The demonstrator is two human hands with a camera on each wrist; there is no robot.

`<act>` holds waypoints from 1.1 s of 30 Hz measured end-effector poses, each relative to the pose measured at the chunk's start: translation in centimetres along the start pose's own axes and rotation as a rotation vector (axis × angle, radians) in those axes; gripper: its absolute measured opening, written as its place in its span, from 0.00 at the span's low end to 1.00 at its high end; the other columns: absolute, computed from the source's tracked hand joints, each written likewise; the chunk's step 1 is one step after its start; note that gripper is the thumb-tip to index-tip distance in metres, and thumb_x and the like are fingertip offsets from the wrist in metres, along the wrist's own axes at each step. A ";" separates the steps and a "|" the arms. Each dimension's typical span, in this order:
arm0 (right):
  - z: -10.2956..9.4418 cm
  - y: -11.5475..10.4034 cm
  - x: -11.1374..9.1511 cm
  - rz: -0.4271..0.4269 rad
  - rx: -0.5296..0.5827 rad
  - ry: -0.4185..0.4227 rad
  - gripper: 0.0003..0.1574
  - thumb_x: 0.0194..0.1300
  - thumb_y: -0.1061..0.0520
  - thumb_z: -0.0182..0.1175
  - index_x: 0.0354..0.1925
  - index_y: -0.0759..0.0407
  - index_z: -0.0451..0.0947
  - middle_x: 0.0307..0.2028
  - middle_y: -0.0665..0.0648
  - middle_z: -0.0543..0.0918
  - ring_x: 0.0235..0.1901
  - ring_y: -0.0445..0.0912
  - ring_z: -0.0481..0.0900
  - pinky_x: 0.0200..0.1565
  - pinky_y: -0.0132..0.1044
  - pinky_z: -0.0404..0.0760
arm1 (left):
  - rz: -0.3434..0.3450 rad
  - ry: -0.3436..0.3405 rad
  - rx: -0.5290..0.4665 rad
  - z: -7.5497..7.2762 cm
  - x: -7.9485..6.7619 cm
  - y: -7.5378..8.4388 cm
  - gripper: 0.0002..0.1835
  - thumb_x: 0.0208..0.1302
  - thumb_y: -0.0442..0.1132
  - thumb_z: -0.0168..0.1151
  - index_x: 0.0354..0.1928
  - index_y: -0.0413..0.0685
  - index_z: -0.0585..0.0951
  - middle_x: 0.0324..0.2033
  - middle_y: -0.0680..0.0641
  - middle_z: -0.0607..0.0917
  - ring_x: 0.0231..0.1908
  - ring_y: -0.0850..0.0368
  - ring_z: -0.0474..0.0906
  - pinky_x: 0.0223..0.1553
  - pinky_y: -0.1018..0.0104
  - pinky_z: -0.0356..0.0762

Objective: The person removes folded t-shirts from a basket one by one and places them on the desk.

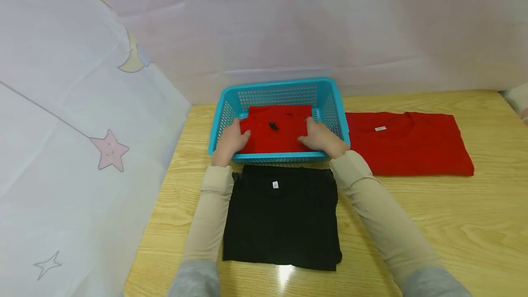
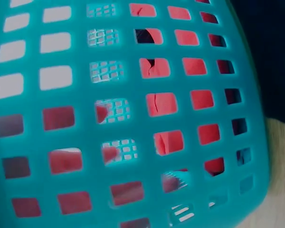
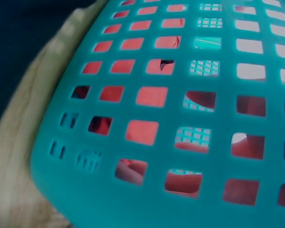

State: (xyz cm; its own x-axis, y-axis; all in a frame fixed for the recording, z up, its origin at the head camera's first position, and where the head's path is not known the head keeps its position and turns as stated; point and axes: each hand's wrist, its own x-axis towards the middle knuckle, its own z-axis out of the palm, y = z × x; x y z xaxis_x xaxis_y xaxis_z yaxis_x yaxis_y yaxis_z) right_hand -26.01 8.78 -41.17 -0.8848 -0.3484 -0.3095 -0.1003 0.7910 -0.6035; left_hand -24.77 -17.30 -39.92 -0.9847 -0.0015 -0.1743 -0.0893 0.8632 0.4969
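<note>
A folded red shirt (image 1: 274, 139) with a small black mark lies in a blue plastic basket (image 1: 274, 156). My left hand (image 1: 232, 140) reaches over the front rim to the shirt's left edge, its thumb extended over the fabric. At the right edge, my right hand (image 1: 321, 139) mirrors it, thumb pointing inward. Fingertips on the outer sides are partly hidden. Through the mesh, the left wrist view shows the fingers (image 2: 64, 159) beside the red cloth (image 2: 162, 104), with a gap between. Right fingers (image 3: 247, 146) also show inside the basket wall (image 3: 171, 111).
A folded black shirt (image 1: 280, 223) lies in front of the basket on the wooden table (image 1: 433, 223). Another folded red shirt (image 1: 412, 145) rests right of the basket. Light cloth (image 1: 280, 35) hangs behind the table and along its left side. Part of a person (image 1: 521, 104) shows at the far right.
</note>
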 end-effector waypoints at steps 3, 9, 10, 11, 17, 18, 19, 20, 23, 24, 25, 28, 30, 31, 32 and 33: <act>-0.1 0.0 -0.1 0.034 0.023 -0.062 0.51 0.68 0.51 0.55 0.72 0.74 0.38 0.70 0.73 0.56 0.66 0.65 0.63 0.66 0.59 0.65 | -0.074 -0.121 0.012 0.1 0.2 -0.2 0.38 0.72 0.50 0.49 0.75 0.41 0.49 0.70 0.38 0.64 0.64 0.41 0.67 0.64 0.47 0.69; -0.3 0.0 -0.2 0.072 0.051 -0.106 0.55 0.70 0.48 0.52 0.73 0.76 0.32 0.74 0.73 0.47 0.71 0.66 0.54 0.69 0.59 0.59 | -0.090 -0.236 -0.011 0.0 0.4 -0.3 0.42 0.71 0.53 0.49 0.76 0.40 0.45 0.75 0.41 0.53 0.73 0.41 0.53 0.71 0.48 0.56; -0.3 0.0 -0.2 0.075 0.051 -0.109 0.55 0.70 0.47 0.52 0.73 0.76 0.32 0.74 0.73 0.46 0.71 0.66 0.52 0.69 0.59 0.58 | -0.089 -0.250 -0.015 -0.1 0.4 -0.3 0.42 0.71 0.53 0.49 0.76 0.39 0.45 0.75 0.41 0.52 0.73 0.41 0.52 0.72 0.48 0.55; -0.4 0.0 -0.2 0.076 0.052 -0.113 0.55 0.70 0.47 0.52 0.72 0.76 0.32 0.74 0.73 0.45 0.71 0.66 0.52 0.69 0.59 0.58 | -0.089 -0.262 -0.023 -0.1 0.4 -0.3 0.42 0.71 0.54 0.49 0.76 0.39 0.44 0.75 0.41 0.52 0.73 0.41 0.51 0.72 0.48 0.54; -0.5 0.1 -0.1 0.077 0.106 -0.128 0.54 0.70 0.46 0.50 0.72 0.76 0.32 0.74 0.72 0.43 0.73 0.66 0.47 0.71 0.58 0.54 | -0.102 -0.311 -0.079 -0.4 0.7 -0.3 0.43 0.71 0.54 0.48 0.76 0.39 0.43 0.76 0.42 0.48 0.74 0.42 0.47 0.73 0.49 0.52; -0.5 0.1 -0.1 0.078 0.127 -0.130 0.54 0.70 0.46 0.50 0.73 0.76 0.32 0.75 0.72 0.42 0.73 0.65 0.46 0.71 0.58 0.54 | -0.104 -0.315 -0.088 -0.4 0.7 -0.4 0.43 0.72 0.54 0.48 0.76 0.40 0.43 0.76 0.42 0.48 0.74 0.42 0.47 0.73 0.49 0.52; -0.5 0.1 -0.1 0.080 0.150 -0.131 0.54 0.70 0.46 0.50 0.73 0.75 0.32 0.75 0.71 0.42 0.73 0.65 0.45 0.71 0.58 0.53 | -0.103 -0.318 -0.100 -0.4 0.8 -0.4 0.43 0.72 0.54 0.48 0.76 0.40 0.43 0.76 0.42 0.48 0.75 0.42 0.47 0.73 0.49 0.52; -0.5 0.1 -0.1 0.080 0.168 -0.132 0.54 0.70 0.46 0.50 0.73 0.75 0.32 0.75 0.71 0.41 0.73 0.65 0.45 0.71 0.58 0.53 | -0.102 -0.318 -0.110 -0.4 0.8 -0.4 0.43 0.72 0.54 0.48 0.76 0.39 0.43 0.76 0.42 0.48 0.74 0.42 0.47 0.73 0.49 0.52; -0.5 0.1 -0.1 0.089 0.228 -0.131 0.55 0.70 0.45 0.51 0.73 0.73 0.33 0.75 0.70 0.41 0.74 0.64 0.44 0.71 0.58 0.53 | -0.096 -0.314 -0.140 -0.4 0.9 -0.6 0.42 0.71 0.53 0.49 0.76 0.39 0.45 0.76 0.42 0.49 0.74 0.43 0.48 0.73 0.50 0.53; -0.5 0.1 -0.1 0.090 0.239 -0.132 0.54 0.70 0.45 0.51 0.73 0.73 0.34 0.75 0.70 0.42 0.73 0.64 0.45 0.71 0.58 0.54 | -0.092 -0.311 -0.145 -0.4 0.9 -0.6 0.42 0.71 0.53 0.49 0.76 0.38 0.45 0.76 0.42 0.49 0.74 0.43 0.48 0.73 0.50 0.54; -0.5 0.2 0.0 0.093 0.248 -0.132 0.53 0.70 0.45 0.51 0.73 0.73 0.36 0.74 0.70 0.43 0.73 0.64 0.47 0.70 0.58 0.56 | -0.092 -0.311 -0.157 -0.4 0.9 -0.7 0.42 0.71 0.52 0.49 0.75 0.39 0.45 0.76 0.42 0.49 0.74 0.43 0.48 0.73 0.50 0.54; -0.5 0.3 0.1 0.102 0.276 -0.137 0.50 0.70 0.45 0.51 0.72 0.72 0.40 0.73 0.70 0.46 0.71 0.63 0.50 0.69 0.58 0.59 | -0.096 -0.313 -0.187 -0.4 0.9 -0.7 0.41 0.71 0.52 0.50 0.76 0.40 0.46 0.76 0.42 0.49 0.74 0.43 0.49 0.72 0.50 0.55; -0.5 0.4 0.1 0.109 0.296 -0.142 0.48 0.70 0.44 0.52 0.72 0.71 0.44 0.73 0.69 0.48 0.70 0.63 0.51 0.68 0.58 0.60 | -0.103 -0.316 -0.213 -0.4 0.9 -0.6 0.41 0.71 0.53 0.50 0.76 0.41 0.47 0.75 0.42 0.50 0.73 0.44 0.49 0.72 0.50 0.56; -0.5 0.4 0.2 0.112 0.307 -0.141 0.47 0.70 0.44 0.52 0.71 0.70 0.45 0.73 0.69 0.49 0.70 0.62 0.52 0.68 0.58 0.61 | -0.106 -0.317 -0.225 -0.4 0.9 -0.6 0.40 0.71 0.53 0.50 0.76 0.42 0.47 0.75 0.43 0.50 0.73 0.44 0.50 0.71 0.50 0.56; -0.5 0.4 0.2 0.115 0.320 -0.143 0.47 0.70 0.44 0.52 0.71 0.70 0.46 0.73 0.68 0.49 0.70 0.62 0.52 0.68 0.57 0.61 | -0.106 -0.316 -0.232 -0.4 0.9 -0.6 0.40 0.71 0.53 0.51 0.75 0.43 0.48 0.75 0.43 0.51 0.73 0.44 0.50 0.71 0.50 0.57; -0.4 0.5 0.3 0.116 0.333 -0.143 0.46 0.70 0.44 0.52 0.71 0.69 0.46 0.73 0.68 0.49 0.70 0.62 0.52 0.67 0.57 0.62 | -0.107 -0.316 -0.239 -0.4 0.9 -0.5 0.39 0.71 0.53 0.51 0.75 0.44 0.49 0.75 0.43 0.51 0.72 0.44 0.51 0.71 0.49 0.57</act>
State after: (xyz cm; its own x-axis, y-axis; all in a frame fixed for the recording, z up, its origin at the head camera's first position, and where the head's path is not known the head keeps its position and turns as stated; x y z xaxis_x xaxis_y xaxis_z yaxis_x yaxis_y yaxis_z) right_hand -26.49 9.28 -41.20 -0.8065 -0.3513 -0.4755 0.1716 0.6306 -0.7569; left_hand -25.69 -17.98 -40.00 -0.8768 0.1026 -0.4698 -0.2575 0.7250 0.6388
